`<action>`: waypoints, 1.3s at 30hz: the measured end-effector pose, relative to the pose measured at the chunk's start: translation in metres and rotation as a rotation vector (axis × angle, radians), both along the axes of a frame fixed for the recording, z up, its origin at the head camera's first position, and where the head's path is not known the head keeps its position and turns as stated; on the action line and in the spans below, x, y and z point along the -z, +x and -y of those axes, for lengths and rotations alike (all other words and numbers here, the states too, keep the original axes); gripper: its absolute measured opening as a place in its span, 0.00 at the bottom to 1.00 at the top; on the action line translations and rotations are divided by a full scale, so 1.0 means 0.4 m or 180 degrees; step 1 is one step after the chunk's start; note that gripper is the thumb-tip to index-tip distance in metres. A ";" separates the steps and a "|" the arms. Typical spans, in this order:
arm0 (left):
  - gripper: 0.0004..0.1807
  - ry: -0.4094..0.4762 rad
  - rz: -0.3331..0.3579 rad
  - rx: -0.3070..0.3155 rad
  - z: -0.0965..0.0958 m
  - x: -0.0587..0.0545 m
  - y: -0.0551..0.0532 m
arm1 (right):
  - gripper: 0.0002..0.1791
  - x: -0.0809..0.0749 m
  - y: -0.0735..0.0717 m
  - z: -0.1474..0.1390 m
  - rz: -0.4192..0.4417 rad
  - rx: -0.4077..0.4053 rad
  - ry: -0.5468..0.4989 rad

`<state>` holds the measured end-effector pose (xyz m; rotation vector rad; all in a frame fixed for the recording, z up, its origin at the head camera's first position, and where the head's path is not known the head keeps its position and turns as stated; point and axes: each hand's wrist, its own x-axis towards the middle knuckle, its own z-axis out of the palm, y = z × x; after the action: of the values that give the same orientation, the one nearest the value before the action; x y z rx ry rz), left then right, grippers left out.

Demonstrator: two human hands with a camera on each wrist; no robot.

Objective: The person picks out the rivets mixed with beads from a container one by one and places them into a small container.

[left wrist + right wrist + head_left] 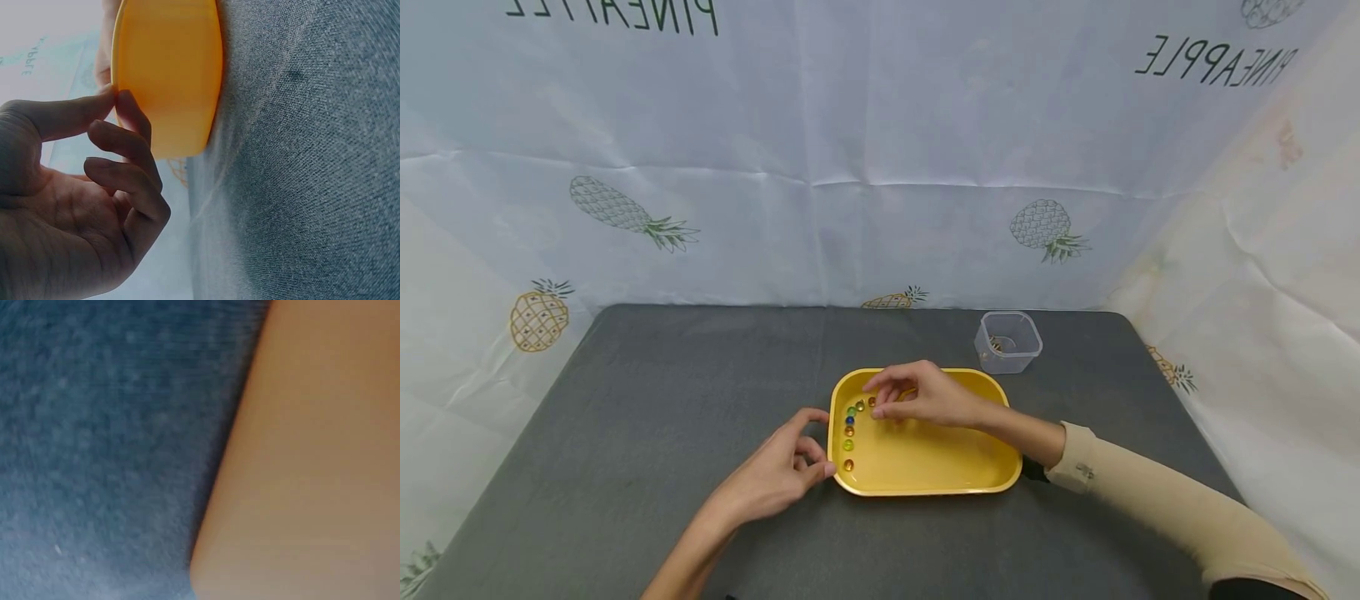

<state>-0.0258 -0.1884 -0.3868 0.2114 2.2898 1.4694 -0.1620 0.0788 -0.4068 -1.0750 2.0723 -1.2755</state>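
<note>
A shallow yellow tray [932,467] lies on the grey table in the head view. Along its left side several small glass marbles form a curved line, among them a blue marble [850,421], a green marble [848,445] and an amber marble [848,465]. My left hand [775,475] grips the tray's left rim, thumb and forefinger on it. Over the tray, my right hand [928,396] has its thumb and forefinger apart around another amber marble [872,402] at the line's upper end. Whether its other fingers hide marbles cannot be seen.
Behind the tray's right corner stands a clear plastic box [1008,343] with a few small pieces inside. A pineapple-print cloth [850,233] hangs at the table's back edge. The right wrist view is blurred and mostly filled by the tray's wall [300,475].
</note>
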 end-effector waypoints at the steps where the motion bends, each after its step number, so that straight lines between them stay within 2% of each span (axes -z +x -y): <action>1: 0.35 -0.0001 0.0000 -0.0001 0.000 0.000 0.000 | 0.21 0.002 -0.001 0.001 -0.0015 0.0001 -0.0001; 11: 0.34 -0.0014 -0.0042 0.0021 0.001 0.000 -0.001 | 0.22 0.024 0.002 0.018 0.0138 -0.0067 0.0135; 27: 0.34 -0.0004 0.0033 -0.0010 0.001 0.002 0.002 | 0.26 0.060 0.006 0.035 0.0149 0.0209 0.0250; 39: 0.35 0.0006 0.0026 -0.0010 0.001 0.002 0.002 | 0.27 0.062 0.003 0.037 -0.0091 0.0139 0.0483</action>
<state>-0.0248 -0.1889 -0.3877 0.2020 2.2834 1.4715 -0.1609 0.0641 -0.4316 -0.9909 2.1861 -1.1086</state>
